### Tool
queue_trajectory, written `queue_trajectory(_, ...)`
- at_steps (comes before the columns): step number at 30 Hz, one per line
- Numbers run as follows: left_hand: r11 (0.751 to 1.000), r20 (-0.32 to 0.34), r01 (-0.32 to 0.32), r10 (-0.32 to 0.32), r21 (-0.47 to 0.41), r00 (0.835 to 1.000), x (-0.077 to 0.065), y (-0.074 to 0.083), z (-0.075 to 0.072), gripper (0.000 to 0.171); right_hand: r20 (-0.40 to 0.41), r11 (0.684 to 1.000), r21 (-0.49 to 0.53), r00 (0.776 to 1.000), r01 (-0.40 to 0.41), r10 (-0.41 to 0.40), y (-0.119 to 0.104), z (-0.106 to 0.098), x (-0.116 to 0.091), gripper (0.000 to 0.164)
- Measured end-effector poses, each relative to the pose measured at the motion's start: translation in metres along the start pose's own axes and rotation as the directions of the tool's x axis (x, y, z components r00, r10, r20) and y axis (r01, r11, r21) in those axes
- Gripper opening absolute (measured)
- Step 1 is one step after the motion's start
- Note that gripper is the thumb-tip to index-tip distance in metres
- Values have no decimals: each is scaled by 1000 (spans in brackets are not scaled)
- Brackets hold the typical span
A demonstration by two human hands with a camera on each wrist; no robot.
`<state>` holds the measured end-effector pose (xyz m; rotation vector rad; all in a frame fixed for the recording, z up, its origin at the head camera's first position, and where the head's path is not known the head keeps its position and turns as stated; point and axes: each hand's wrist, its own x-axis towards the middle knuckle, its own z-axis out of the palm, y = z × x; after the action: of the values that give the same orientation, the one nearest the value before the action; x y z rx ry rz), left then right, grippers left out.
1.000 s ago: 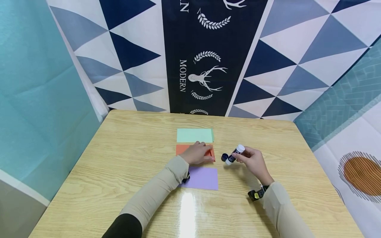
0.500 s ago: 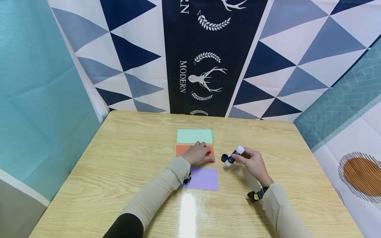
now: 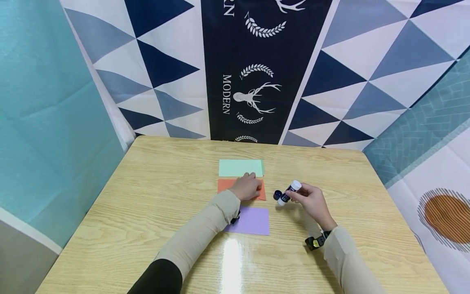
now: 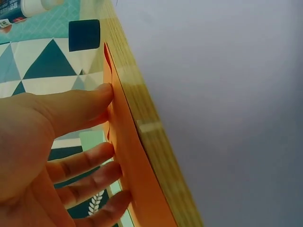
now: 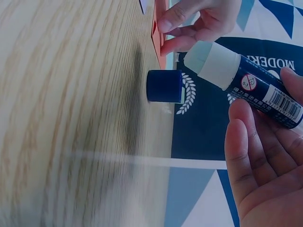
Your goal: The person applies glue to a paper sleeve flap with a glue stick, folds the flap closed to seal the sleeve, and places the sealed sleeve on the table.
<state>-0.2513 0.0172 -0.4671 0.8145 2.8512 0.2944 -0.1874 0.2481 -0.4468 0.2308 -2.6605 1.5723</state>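
An orange paper envelope (image 3: 226, 185) lies on the table, with my left hand (image 3: 247, 187) over its right part. In the left wrist view, the thumb (image 4: 90, 106) and fingertips touch the envelope's surface near its end, where a folded flap stands slightly lifted along the edge. My right hand (image 3: 313, 203) grips an uncapped glue stick (image 5: 262, 90), held tilted above the table to the right of the envelope. Its pale glue tip (image 5: 198, 54) is exposed. The dark blue cap (image 5: 164, 86) stands on the table between the glue stick and the envelope.
A mint green envelope (image 3: 240, 168) lies just behind the orange one. Nearer the person is a purple one (image 3: 253, 221), partly covered by the left wrist. All rest on a wood-grain table (image 3: 154, 183) backed by a patterned cloth (image 3: 242, 73).
The orange envelope's right-end flap, partly raised a second ago, now lies flatter. My left hand has shifted slightly right and away from the person over it. The right hand keeps the glue stick nearly still.
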Motion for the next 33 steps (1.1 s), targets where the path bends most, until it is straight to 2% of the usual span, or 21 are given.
queue_trajectory(7, 995, -6, -79, 80, 55, 997, 3, 3, -1, 12, -4, 1000, 7, 1000, 2, -2, 0, 1, 0, 26)
queue_trajectory(12, 990, -3, -125, 125, 62, 992, 4, 6, 1, 17, -2, 1000, 3, 1000, -2, 2, 1, 0, -1, 26)
queue_trajectory(16, 988, -5, -117, 118, 102, 993, 8, 8, 4, 15, -4, 1000, 1, 1000, 2, -2, 3, 0, -1, 26)
queue_trajectory(20, 986, -21, -100, 104, 135, 994, 12, 9, 6, 20, -9, 1000, -2, 1000, 12, -12, 4, 0, 0, 25)
queue_trajectory(26, 988, -34, -93, 97, 124, 995, 13, 10, 5, 22, -13, 1000, -8, 1000, 16, -16, 5, 0, 0, 25)
queue_trajectory(33, 981, -39, -100, 108, 166, 993, 12, 11, 7, 20, -19, 1000, -3, 1000, 16, -16, 5, -2, 0, 25)
